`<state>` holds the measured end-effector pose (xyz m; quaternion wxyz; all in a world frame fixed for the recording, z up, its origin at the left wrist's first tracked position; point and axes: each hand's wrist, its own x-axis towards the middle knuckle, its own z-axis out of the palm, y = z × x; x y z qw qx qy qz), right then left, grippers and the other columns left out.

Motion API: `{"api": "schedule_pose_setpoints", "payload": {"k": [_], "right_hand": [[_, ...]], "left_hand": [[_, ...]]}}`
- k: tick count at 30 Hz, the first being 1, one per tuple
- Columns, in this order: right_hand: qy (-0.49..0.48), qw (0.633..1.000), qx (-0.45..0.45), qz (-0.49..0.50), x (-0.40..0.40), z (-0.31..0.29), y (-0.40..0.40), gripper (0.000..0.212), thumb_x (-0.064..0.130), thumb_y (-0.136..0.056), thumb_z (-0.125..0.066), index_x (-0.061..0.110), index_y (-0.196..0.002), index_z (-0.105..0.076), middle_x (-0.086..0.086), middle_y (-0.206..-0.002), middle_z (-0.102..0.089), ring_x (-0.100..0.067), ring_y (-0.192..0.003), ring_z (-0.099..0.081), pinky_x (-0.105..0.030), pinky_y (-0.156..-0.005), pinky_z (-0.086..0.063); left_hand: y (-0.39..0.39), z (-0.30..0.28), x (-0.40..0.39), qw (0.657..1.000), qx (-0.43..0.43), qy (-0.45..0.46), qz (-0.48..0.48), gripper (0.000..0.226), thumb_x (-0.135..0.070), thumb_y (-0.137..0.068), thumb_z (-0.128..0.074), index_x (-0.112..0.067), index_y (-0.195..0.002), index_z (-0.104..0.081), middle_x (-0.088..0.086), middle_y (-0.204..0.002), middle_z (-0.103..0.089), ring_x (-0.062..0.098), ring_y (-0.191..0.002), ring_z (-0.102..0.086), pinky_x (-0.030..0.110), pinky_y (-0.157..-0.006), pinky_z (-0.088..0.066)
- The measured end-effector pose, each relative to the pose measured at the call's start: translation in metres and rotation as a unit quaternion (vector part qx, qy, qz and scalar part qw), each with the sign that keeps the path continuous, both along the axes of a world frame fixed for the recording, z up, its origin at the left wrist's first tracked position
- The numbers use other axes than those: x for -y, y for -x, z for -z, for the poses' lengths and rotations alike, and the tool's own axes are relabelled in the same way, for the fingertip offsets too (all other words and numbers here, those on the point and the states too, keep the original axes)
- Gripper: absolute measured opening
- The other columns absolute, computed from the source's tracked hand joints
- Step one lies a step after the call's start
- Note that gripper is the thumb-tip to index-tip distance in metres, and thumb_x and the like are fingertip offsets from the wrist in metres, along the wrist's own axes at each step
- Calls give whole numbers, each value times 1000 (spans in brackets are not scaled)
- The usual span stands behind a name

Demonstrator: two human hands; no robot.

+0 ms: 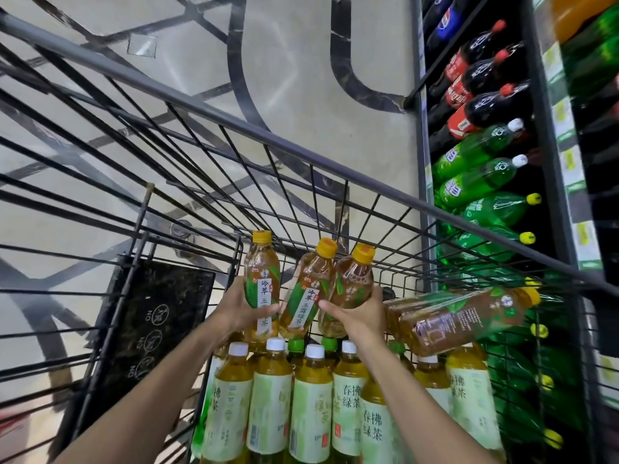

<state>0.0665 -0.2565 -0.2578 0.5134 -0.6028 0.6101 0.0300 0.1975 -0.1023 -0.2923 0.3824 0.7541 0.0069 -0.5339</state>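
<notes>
Item: three yellow-capped tea bottles, long axes roughly upright, caps away from me. My left hand (242, 309) clasps the left bottle (262, 279), and my right hand (359, 317) clasps the right bottle (355, 283). The middle bottle (306, 293) is wedged between them. White-capped bottles (268, 396) stand just below both grips.

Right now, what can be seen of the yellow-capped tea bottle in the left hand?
The bottle is clear plastic filled with amber tea, with a yellow screw cap and a label of green leaves around a white strip of Chinese characters. It stands roughly upright, cap up, inside the wire cart, above a row of white-capped bottles. The left hand grips its lower half, fingers curled round the front. Whether it touches the tilted bottle beside it cannot be told.
</notes>
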Motion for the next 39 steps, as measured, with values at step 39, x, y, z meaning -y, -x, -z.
{"api": "schedule_pose_setpoints", "payload": {"k": [39], "right_hand": [[-181,926,288,165,-50,-198,181,68,73,-32,-76,44,-92,-66,2,-123,-58,-25,-120,-50,-52,-106,-36]], "left_hand": [[143,-251,-16,962,-113,243,-61,77,-34,-67,-79,0,-128,-47,19,-105,-68,26,-81,-69,37,-67,-57]]}}
